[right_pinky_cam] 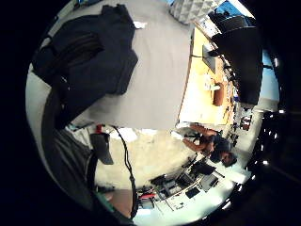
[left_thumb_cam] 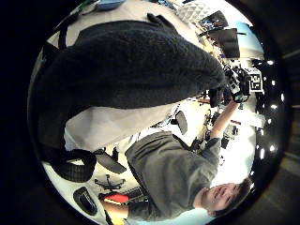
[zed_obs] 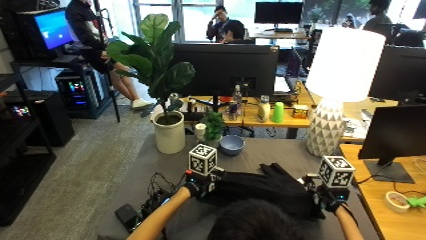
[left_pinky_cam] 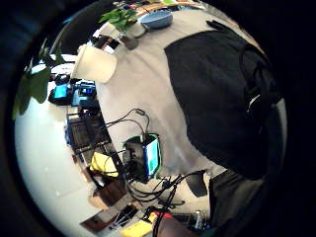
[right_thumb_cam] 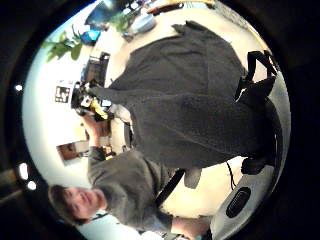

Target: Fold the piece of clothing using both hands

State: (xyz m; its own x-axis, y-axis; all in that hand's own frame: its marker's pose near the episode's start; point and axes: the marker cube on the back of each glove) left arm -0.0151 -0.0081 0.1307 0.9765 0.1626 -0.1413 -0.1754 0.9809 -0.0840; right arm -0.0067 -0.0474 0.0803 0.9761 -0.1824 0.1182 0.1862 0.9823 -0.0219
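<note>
A black piece of clothing (zed_obs: 266, 186) lies bunched on the grey table (zed_obs: 266, 150) in front of me, its near edge stretched between both hands. My left hand (zed_obs: 196, 189) grips the cloth's left end, and my right hand (zed_obs: 325, 196) grips its right end. The left thumb side palm view shows the dark cloth (left_thumb_cam: 126, 65) running across to the right hand (left_thumb_cam: 234, 86), which pinches its corner. From the right thumb side, the cloth (right_thumb_cam: 190, 110) runs to the left hand (right_thumb_cam: 87, 100). The far part rests on the table (right_pinky_cam: 155, 70). My head hides the cloth's near middle.
Behind the cloth stand a blue bowl (zed_obs: 231, 145), a small green plant (zed_obs: 213, 127), a big plant in a white pot (zed_obs: 168, 132) and a white lamp (zed_obs: 327, 130). A monitor (zed_obs: 393, 140) stands at the right. Small devices and cables (zed_obs: 143, 210) lie at the table's left edge.
</note>
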